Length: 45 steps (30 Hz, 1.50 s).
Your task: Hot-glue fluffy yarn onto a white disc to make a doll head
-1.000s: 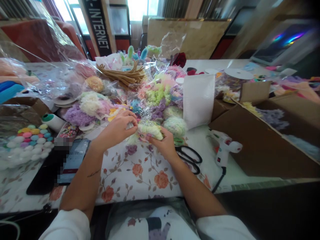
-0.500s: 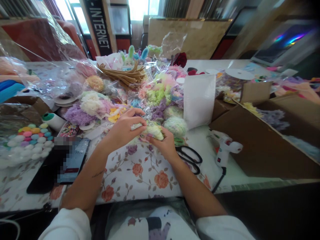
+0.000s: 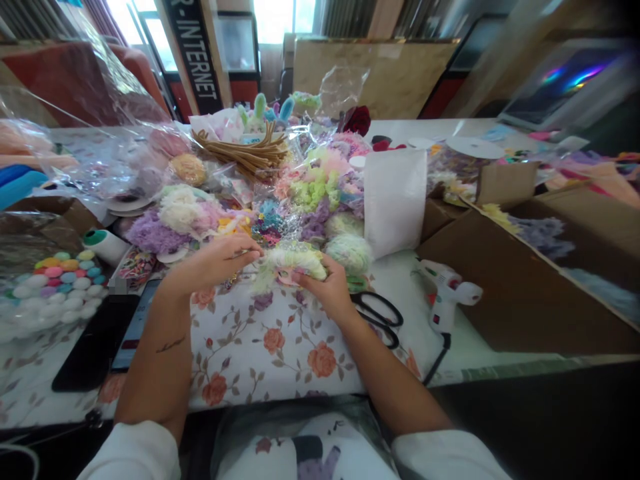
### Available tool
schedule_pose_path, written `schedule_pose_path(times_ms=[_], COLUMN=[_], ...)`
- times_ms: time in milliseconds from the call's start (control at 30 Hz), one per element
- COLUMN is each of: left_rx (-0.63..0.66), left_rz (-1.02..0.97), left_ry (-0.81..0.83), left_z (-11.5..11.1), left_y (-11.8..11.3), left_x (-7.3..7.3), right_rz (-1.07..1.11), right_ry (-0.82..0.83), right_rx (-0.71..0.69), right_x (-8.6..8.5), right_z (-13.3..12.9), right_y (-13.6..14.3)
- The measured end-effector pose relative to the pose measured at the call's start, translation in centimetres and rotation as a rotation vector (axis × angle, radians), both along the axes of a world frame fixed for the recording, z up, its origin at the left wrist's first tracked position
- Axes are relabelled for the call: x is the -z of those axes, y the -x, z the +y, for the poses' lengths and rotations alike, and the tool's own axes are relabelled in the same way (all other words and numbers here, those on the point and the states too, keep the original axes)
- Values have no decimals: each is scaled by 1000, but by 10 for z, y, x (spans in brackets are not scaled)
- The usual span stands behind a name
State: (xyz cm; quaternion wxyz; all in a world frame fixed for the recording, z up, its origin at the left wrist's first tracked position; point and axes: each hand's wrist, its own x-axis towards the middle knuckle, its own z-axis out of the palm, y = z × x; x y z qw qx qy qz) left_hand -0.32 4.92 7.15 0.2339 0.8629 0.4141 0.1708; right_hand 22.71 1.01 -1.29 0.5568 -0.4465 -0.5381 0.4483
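Note:
My right hand (image 3: 331, 285) is closed around a fluffy pale yellow-green yarn piece (image 3: 303, 260), its thumb lying across the front. A bit of pink shows on the piece's lower left side. To the left of it is my left hand (image 3: 217, 263), its thumb and fingers pinched together close to the fuzzy fibres. Whatever sits between those fingertips is too small to make out. Just beyond my right hand lies a pale green ball of yarn (image 3: 349, 252). Black-handled scissors (image 3: 380, 317) rest on the flowered cloth (image 3: 280, 367) beside my right wrist.
A white glue gun (image 3: 444, 297) with a cord stands right, before an open cardboard box (image 3: 520, 293). Coloured yarn (image 3: 317, 187), brown stems (image 3: 245, 153) and a white sheet (image 3: 395, 203) lie behind. Left are pompoms (image 3: 60, 283), a thread spool (image 3: 107, 247) and a phone (image 3: 133, 333).
My left hand has moved left, away from the yarn piece, uncovering more of its fluffy left end. My right hand keeps its hold in nearly the same spot.

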Motion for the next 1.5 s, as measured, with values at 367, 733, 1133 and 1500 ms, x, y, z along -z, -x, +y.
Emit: schedule_pose_path(times_ms=[367, 733, 1133, 1500], left_rx=[-162, -79, -133, 11], left_rz=[-234, -92, -217, -265], left_ry=[-32, -103, -82, -159], left_z=[-9, -12, -9, -17], left_y=[-42, -49, -41, -8], left_x=[3, 7, 5, -18], right_rz=[-89, -153, -151, -503], right_ry=[5, -14, -42, -748], right_rx=[-111, -93, -73, 248], right_x=[2, 3, 5, 9], right_z=[0, 0, 0, -6], right_y=[2, 2, 3, -3])
